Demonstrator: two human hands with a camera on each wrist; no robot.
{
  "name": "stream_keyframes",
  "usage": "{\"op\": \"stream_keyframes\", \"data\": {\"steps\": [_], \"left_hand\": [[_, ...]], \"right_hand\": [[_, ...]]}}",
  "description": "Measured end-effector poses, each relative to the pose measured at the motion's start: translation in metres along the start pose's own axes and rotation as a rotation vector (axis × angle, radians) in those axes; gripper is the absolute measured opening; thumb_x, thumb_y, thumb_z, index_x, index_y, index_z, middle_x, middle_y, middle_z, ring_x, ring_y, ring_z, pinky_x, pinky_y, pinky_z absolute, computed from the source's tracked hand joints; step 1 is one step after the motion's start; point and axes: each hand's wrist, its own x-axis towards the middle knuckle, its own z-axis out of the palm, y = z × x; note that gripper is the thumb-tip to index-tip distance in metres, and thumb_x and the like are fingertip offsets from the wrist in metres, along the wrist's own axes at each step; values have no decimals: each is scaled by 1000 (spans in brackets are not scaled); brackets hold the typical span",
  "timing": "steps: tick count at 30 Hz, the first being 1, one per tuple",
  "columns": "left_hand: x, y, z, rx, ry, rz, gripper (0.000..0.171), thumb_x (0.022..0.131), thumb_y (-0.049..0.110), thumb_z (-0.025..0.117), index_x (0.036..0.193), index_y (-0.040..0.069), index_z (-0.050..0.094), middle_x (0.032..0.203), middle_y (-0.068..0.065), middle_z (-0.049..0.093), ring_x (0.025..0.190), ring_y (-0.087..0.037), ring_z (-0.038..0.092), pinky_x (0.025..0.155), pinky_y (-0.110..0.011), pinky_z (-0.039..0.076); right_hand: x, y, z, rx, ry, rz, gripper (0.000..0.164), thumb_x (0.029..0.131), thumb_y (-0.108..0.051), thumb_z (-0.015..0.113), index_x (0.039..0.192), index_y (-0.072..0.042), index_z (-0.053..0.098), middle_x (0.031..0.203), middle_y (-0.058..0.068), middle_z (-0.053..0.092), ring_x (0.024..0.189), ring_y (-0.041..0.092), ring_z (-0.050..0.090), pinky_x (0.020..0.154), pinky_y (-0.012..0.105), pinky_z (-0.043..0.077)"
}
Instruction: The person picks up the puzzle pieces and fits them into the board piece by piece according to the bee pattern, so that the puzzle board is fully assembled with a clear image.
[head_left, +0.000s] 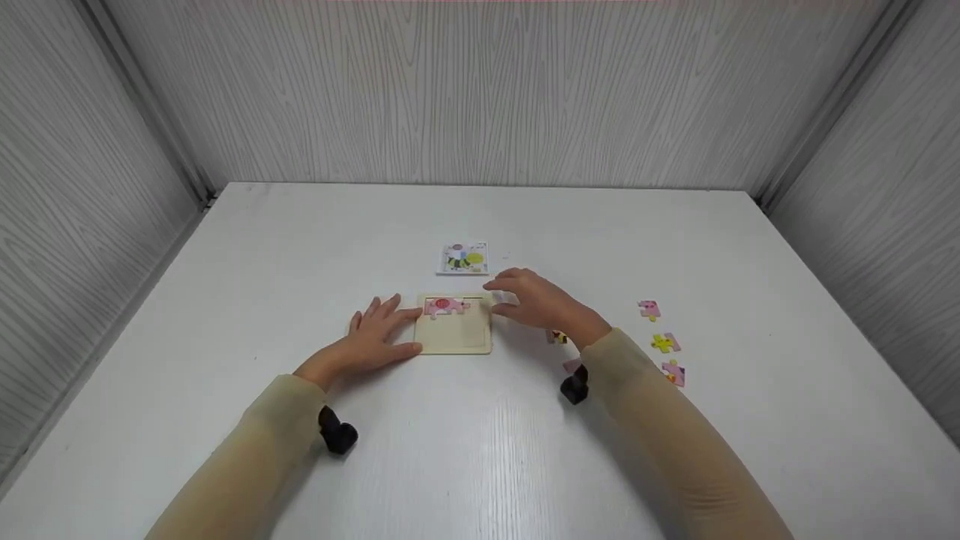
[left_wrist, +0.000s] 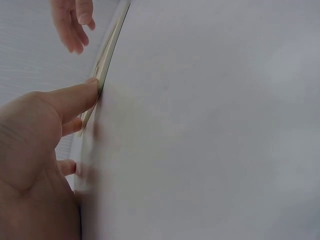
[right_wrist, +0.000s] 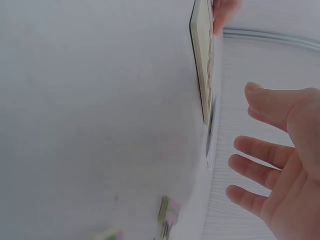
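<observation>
A pale wooden puzzle tray (head_left: 459, 337) lies flat on the white table, with joined pink jigsaw pieces (head_left: 444, 306) along its upper left. My left hand (head_left: 375, 335) rests at the tray's left side, its thumb and forefinger touching that edge with the fingers spread. In the left wrist view, the thumb (left_wrist: 75, 100) lies against the tray's rim. My right hand (head_left: 534, 298) hovers by the tray's upper right corner, fingers apart and nothing between them. From the right wrist view, that hand (right_wrist: 285, 155) is clear of the tray (right_wrist: 202, 65).
Above the tray lies a square picture card (head_left: 463, 259) with a bee on it. Loose pieces lie to the right: a pink one (head_left: 649, 309), a yellow one (head_left: 664, 343) and another pink one (head_left: 674, 373). More pieces (head_left: 557, 337) are partly hidden beneath the right forearm.
</observation>
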Motion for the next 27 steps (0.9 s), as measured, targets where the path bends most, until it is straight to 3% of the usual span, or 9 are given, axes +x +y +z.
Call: {"op": "stream_keyframes", "data": {"steps": [15,27], "left_hand": [[1,-3,0,-10,-9,8,67,91,48,52,147,19,29,155,-16,1,138,-38,-13,104,-57,-10],[3,-3,1,-10,-2,4,67,90,47,53,146,18,31,154,-16,3,138,-38,-11,104,-59,-9]], "right_hand": [[-25,29,-12,47,16,88,42,93,-26,59,131,-10,54,134,9,48,127,24,39,103,42,32],[-49,56,-24,116,75,47,43,93,-25,58,131,-5,53,135,15,46,127,30,39,102,46,33]]}}
